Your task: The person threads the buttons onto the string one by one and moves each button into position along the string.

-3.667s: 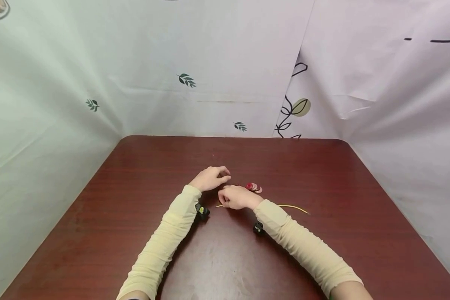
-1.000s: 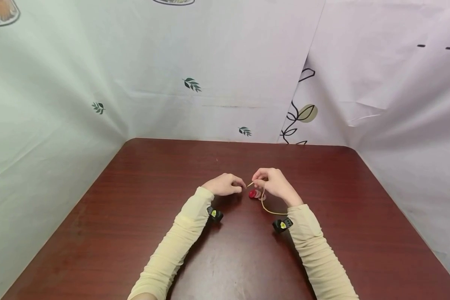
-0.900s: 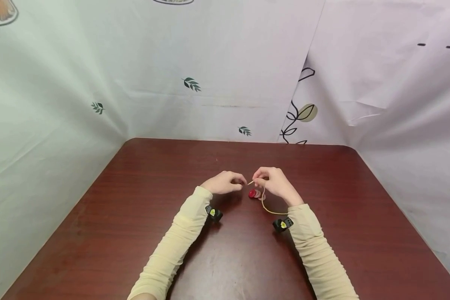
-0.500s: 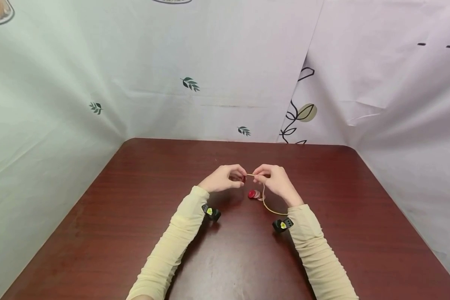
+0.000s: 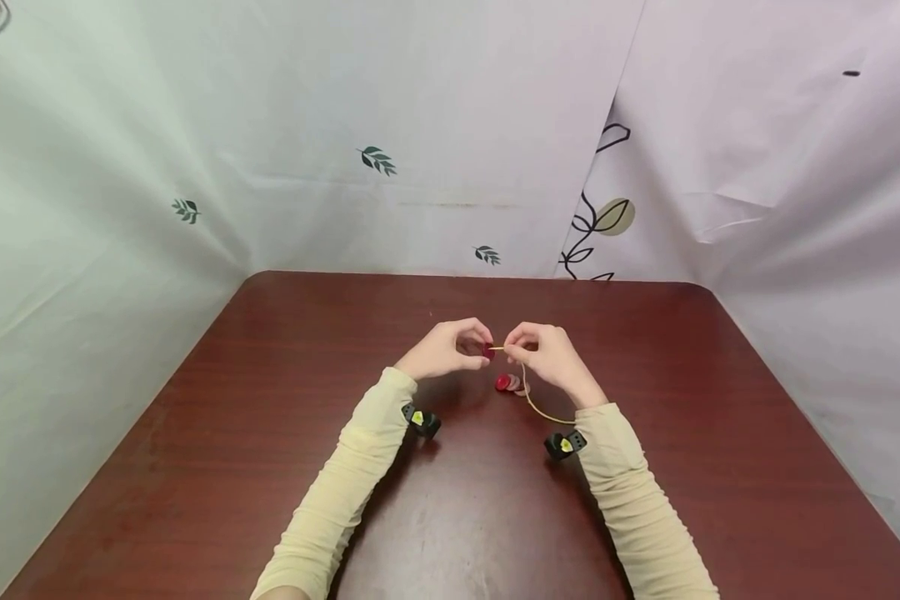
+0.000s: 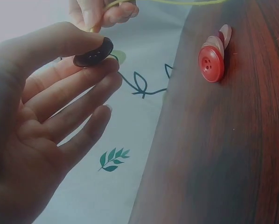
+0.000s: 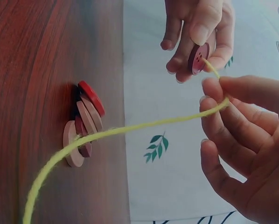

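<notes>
My left hand (image 5: 441, 348) pinches a dark red button (image 7: 199, 59) by its rim, between thumb and fingers, above the table. Facing it, my right hand (image 5: 546, 357) pinches yellow yarn (image 7: 144, 125) close to its end. In the right wrist view the yarn's tip meets the button's face at its holes; I cannot tell whether it passes through. From the left wrist view the button (image 6: 94, 55) looks almost black, and no yarn shows on that near side. The rest of the yarn hangs below my right hand towards the sleeve.
A leaning row of several buttons, with a bright red button (image 6: 211, 64) at one end and pink ones behind, lies on the brown table (image 5: 330, 317) below my hands. A white printed curtain (image 5: 420, 100) surrounds the table's back and sides.
My right hand has picked the yarn up off the table and moved right. My left hand has lifted the dark red button, and lately button and yarn end have come together.
</notes>
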Demonstrator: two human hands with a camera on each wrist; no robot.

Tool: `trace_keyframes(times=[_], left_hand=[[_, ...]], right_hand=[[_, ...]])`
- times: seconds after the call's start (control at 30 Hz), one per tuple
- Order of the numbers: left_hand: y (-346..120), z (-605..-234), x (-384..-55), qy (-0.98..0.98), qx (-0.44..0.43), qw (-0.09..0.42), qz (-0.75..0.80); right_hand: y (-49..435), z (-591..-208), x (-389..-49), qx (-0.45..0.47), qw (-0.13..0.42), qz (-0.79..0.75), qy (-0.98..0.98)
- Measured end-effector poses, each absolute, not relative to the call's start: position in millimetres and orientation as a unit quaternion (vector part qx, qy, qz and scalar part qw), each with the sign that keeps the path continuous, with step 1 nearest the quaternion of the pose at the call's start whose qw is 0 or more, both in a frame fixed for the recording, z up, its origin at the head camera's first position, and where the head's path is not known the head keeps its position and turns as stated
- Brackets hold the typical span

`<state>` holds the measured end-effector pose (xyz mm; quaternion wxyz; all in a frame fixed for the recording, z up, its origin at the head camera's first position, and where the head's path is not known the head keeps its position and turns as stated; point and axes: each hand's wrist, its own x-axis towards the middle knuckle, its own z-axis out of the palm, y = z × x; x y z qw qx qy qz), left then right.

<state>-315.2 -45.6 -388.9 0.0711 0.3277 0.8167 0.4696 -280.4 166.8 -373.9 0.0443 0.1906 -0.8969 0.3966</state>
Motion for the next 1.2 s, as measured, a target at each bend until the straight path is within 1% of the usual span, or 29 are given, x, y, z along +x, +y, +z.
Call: trace_keyframes(times=[0.2,0.57,1.2], left_hand=[[-45.8,-387.6,-315.0,0.819,0.328,0.068,0.466],[-46.0,-390.6,-317.5,0.821,0.336,0.069,0.457],[-43.0,-392.7,-316.5,0.82,0.359,0.071,0.44]], right_hand=[[166.6,-375.6,-280.4,0.201,0.054,0.401,-0.892],[164.8,-370.8,-278.2,0.187,0.02,0.398,-0.898],[161.8,-373.2,-279.2,0.2,0.022,0.386,-0.9]])
